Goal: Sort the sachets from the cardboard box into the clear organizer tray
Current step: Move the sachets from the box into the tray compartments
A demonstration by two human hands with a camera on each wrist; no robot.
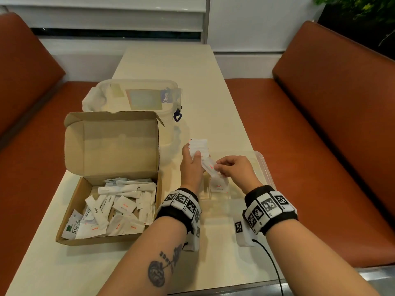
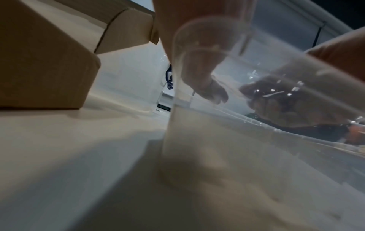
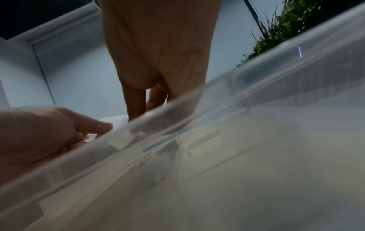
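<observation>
Long pale desk (image 1: 192, 67) between two brown bench seats (image 1: 333, 116). At the far left of it, a clear lidded container (image 1: 136, 97) with a blue latch, lying just behind the cardboard box (image 1: 111, 159). Cardboard box open, lid flap standing upright, bottom half filled with loose white sachets (image 1: 115, 208): some printed "Salt" in red, long sticks marked "Sugar", one marked "Stevia" at the near left corner. To the right of the box, well apart from it, the clear organizer tray (image 1: 264, 165), with a few salt sachets (image 1: 220, 185) lying flat in a compartment at its left side; which compartment cannot be told through the clear walls. Same tray seen as a blurred clear wall in the left wrist view (image 2: 197, 125) and as a clear rim across the right wrist view (image 3: 256, 96).

Above the tray, left hand (image 1: 192, 165) gripping a fanned stack of white sachets (image 1: 199, 146), thumb pressed across its front, fingers curled behind. Right hand (image 1: 234, 169) just beside it, thumb and forefinger pinching the end of one salt sachet (image 1: 210, 167) that slants down from the stack, other fingers curled. Black wristbands (image 1: 270, 208) with black-and-white square markers on both wrists.
</observation>
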